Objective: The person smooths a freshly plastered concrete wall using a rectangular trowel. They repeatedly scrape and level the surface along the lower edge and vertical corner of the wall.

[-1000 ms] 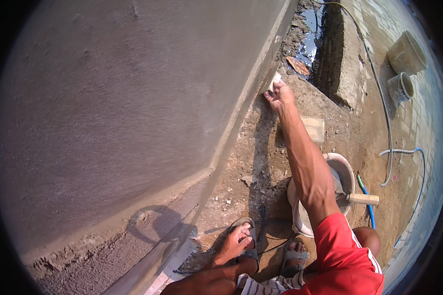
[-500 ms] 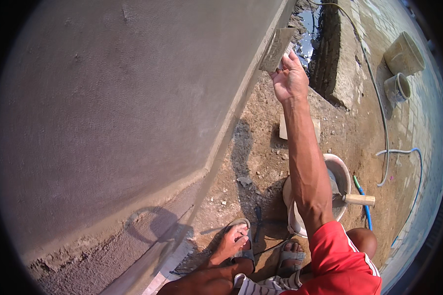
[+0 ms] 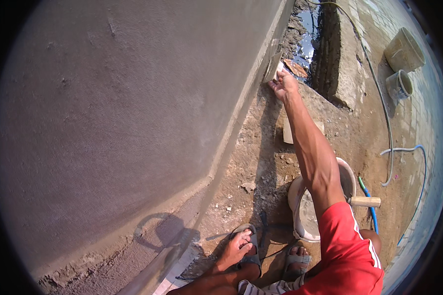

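Reaching far ahead, my right hand grips a plastering float by its pale handle. The flat plate is turned nearly edge-on, against or very close to the lower ledge of the grey plastered wall. My left hand hangs low over my left sandal, fingers loosely bent and apart, with nothing in it. Beneath my right forearm stands a bucket with grey mix inside, partly hidden by the arm. A trowel's wooden handle sticks out over the bucket's right rim.
A water-filled ditch with a concrete edge lies ahead. Two buckets, one large and one small, stand at far right. A grey hose and blue hose cross the ground. A pale block lies near my forearm.
My right hand has brought the float down and slightly toward me, tilting its plate from face-on to nearly edge-on at the wall's ledge. A reddish-brown piece by the ditch now shows. My left hand stays low.
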A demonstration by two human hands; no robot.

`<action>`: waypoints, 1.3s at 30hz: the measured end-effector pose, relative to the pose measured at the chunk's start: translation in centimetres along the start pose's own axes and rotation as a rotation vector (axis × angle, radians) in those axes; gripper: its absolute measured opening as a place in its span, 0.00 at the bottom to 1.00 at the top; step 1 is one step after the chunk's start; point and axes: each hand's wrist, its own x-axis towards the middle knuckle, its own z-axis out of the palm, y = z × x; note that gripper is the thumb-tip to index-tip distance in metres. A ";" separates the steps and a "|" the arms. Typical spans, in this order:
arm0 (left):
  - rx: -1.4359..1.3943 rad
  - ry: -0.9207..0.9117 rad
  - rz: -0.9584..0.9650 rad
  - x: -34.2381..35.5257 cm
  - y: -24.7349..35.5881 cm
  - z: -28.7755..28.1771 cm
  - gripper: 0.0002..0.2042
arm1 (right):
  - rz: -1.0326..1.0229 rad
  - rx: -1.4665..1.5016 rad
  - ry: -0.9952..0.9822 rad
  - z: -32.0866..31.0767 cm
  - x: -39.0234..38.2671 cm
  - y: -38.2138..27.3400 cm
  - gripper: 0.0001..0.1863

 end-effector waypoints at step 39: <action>-0.005 -0.033 -0.023 0.1 0.5 -0.1 0.21 | -0.204 -0.098 -0.078 5.4 -1.9 -5.2 0.18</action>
